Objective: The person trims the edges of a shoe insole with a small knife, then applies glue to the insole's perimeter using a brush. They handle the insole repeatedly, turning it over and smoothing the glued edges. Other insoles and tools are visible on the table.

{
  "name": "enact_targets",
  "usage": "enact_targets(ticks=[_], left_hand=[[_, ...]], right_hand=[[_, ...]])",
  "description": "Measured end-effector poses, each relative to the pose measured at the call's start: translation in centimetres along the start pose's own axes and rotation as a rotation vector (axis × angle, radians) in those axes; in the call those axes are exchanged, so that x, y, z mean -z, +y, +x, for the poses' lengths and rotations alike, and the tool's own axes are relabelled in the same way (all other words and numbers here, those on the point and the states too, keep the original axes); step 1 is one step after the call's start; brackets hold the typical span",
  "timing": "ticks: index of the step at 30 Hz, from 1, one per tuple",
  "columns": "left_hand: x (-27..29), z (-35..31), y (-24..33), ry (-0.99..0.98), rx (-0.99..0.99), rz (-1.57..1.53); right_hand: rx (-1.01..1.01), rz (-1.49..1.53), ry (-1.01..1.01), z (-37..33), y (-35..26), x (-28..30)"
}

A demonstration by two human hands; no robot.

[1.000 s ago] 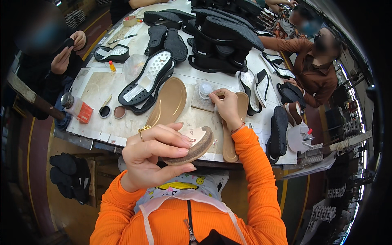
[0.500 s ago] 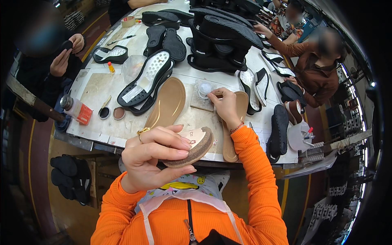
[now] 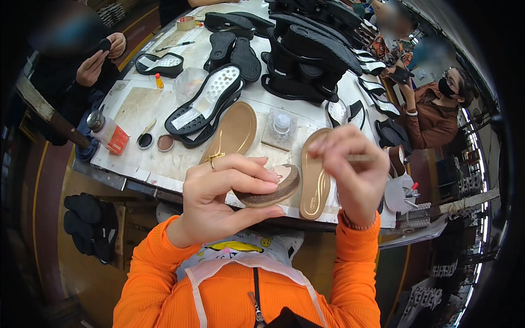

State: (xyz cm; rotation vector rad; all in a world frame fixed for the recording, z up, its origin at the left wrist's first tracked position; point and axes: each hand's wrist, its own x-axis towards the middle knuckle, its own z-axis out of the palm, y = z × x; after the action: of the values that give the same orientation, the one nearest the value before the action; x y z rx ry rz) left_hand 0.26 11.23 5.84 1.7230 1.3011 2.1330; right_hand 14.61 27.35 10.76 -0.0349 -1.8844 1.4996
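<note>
My left hand (image 3: 224, 199) grips a shoe sole (image 3: 285, 190) with a brown, grainy edge and a pale beige face, fingers over the top and thumb beneath. Close beside it, my right hand (image 3: 353, 172) is raised, its fingers curled and smeared by motion; whether they hold anything cannot be seen. Behind that hand, a tan insole (image 3: 313, 191) lies on the table. Another tan insole (image 3: 234, 124) lies beyond my left hand. Between the two insoles, farther off, a small translucent white dish (image 3: 281, 122) sits on a grey square slab (image 3: 276, 138).
Black shoe soles (image 3: 306, 54) are piled at the table's far middle. A white-lined sole (image 3: 210, 101) rests left of centre. Leftward stand a bottle (image 3: 114, 136), dark round pots (image 3: 145, 141) and a small glue tube (image 3: 159, 81). Co-workers sit at both sides.
My right hand has left the small white dish and come back toward me, up beside the sole. My left hand still holds the sole. The right-hand co-worker now holds up a dark piece.
</note>
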Motion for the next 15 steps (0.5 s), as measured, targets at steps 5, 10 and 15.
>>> enact_targets(ticks=[5, 10, 15], left_hand=[[-0.4, 0.1, -0.1, 0.014, 0.006, -0.008], [-0.5, 0.2, -0.1, 0.012, -0.002, -0.013], [-0.5, 0.3, 0.1, 0.012, 0.014, -0.029]], right_hand=[[0.129, -0.206, -0.222, -0.1, -3.0, -2.1], [0.124, -0.321, -0.282, 0.1, -3.8, -2.2], [0.123, -0.348, -0.306, 0.1, -4.0, -2.3]])
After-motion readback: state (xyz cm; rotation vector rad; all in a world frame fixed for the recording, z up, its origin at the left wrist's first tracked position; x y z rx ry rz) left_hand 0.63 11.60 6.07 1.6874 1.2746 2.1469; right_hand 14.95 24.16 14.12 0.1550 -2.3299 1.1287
